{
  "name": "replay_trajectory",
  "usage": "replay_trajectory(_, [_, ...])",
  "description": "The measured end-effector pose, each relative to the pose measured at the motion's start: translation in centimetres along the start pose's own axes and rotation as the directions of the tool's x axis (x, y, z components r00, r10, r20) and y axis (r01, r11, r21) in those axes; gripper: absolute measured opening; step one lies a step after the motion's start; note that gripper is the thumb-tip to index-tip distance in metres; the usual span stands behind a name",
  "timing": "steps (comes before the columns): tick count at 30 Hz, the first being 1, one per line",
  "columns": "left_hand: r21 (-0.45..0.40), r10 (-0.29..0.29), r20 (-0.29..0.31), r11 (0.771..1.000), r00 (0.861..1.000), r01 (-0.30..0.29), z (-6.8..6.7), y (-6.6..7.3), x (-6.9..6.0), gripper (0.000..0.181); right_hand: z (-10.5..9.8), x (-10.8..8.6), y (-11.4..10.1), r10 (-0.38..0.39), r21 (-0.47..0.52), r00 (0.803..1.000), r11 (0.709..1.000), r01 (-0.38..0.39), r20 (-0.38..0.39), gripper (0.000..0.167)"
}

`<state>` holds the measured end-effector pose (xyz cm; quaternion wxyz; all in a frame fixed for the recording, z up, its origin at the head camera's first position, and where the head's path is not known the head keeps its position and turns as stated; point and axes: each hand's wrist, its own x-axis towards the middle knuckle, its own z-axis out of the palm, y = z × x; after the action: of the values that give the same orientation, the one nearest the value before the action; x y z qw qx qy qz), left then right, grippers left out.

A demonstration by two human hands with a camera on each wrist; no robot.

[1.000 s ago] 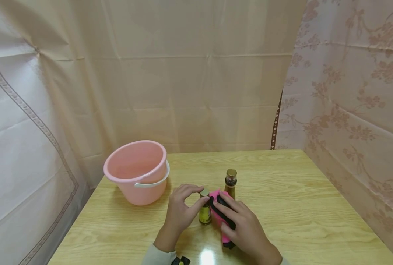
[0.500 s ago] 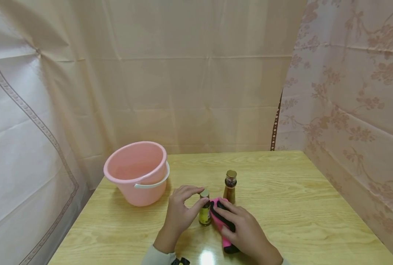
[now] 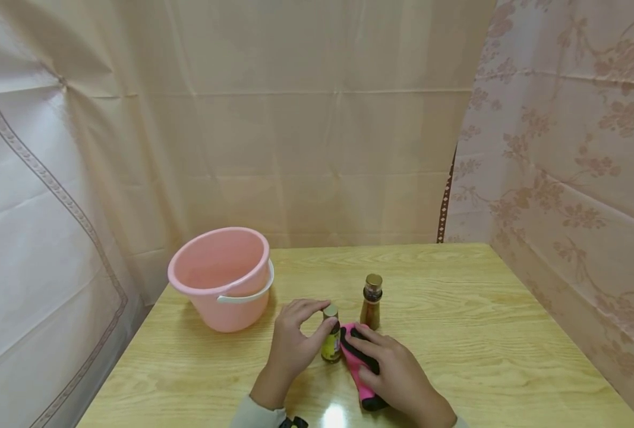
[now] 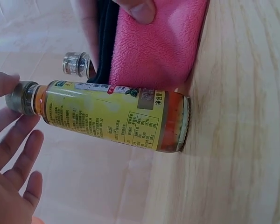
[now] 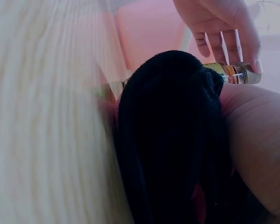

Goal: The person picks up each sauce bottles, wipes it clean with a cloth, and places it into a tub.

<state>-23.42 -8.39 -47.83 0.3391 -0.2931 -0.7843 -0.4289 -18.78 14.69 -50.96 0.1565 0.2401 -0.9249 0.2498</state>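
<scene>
The yellow-labelled bottle point(image 3: 331, 348) stands to the right of the pink bucket point(image 3: 230, 315), the left hand point(image 3: 292, 342) pinching its cap point(image 4: 24, 98), the right hand point(image 3: 399, 370) gripping a soft-looking cloth point(image 3: 353, 358) against it. Likely smooth, breakable glass: steady the cap, press gently.

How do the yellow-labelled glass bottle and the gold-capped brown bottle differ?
The left hand holds the yellow-labelled glass bottle by its cap; no hand holds the gold-capped brown bottle. The yellow bottle stands nearer, the brown bottle farther back. The yellow bottle's cap looks dull, the brown bottle's gold. Both stand upright on the wooden table.
</scene>
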Motion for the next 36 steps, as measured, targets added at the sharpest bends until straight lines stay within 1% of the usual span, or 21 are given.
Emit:
replay_trajectory(5, [0.023, -0.007, -0.045, 1.0, 0.999, 0.008, 0.06, -0.01, -0.04, 0.028, 0.0, 0.07, -0.04, 0.002, 0.041, 1.0, 0.999, -0.002, -0.005, 0.064])
replay_trajectory(8, [0.013, -0.021, -0.05, 1.0, 0.999, 0.021, -0.01, 0.01, 0.07, 0.029, -0.05, 0.08, -0.03, -0.001, 0.073, 1.0, 0.997, 0.003, -0.027, 0.066])
replay_trajectory(10, [0.003, -0.022, -0.045, 1.0, 0.999, 0.022, -0.06, 0.03, 0.14, 0.028, -0.04, 0.1, 0.02, -0.011, 0.081, 0.999, 0.997, 0.015, -0.05, 0.066])
replay_trajectory(13, [-0.012, -0.019, -0.033, 1.0, 0.999, 0.018, -0.08, 0.11, 0.23, 0.028, -0.03, 0.13, 0.15, -0.039, 0.064, 0.994, 0.997, 0.046, -0.103, 0.067])
replay_trajectory(17, [-0.024, -0.013, -0.014, 1.0, 1.0, 0.013, 0.1, 0.11, 0.5, 0.028, -0.11, 0.28, 0.39, -0.08, 0.061, 0.979, 0.994, 0.093, -0.186, 0.067])
replay_trajectory(22, [-0.019, -0.017, 0.003, 1.0, 1.0, 0.017, 0.43, -0.08, 0.73, 0.028, -0.34, 0.49, 0.46, -0.079, 0.135, 0.969, 0.984, 0.113, -0.234, 0.07])
replay_trajectory(28, [-0.006, -0.009, 0.013, 1.0, 1.0, 0.009, 0.56, -0.11, 0.53, 0.028, -0.23, 0.52, 0.16, -0.079, 0.209, 0.955, 0.967, 0.142, -0.287, 0.071])
replay_trajectory(32, [0.002, -0.003, 0.017, 1.0, 1.0, 0.003, 0.44, -0.09, 0.24, 0.027, -0.02, 0.49, -0.22, -0.074, 0.237, 0.957, 0.961, 0.144, -0.281, 0.07])
replay_trajectory(36, [-0.003, -0.007, 0.027, 1.0, 1.0, 0.007, 0.39, -0.09, 0.12, 0.028, 0.1, 0.49, -0.29, -0.058, 0.226, 0.967, 0.967, 0.116, -0.247, 0.069])
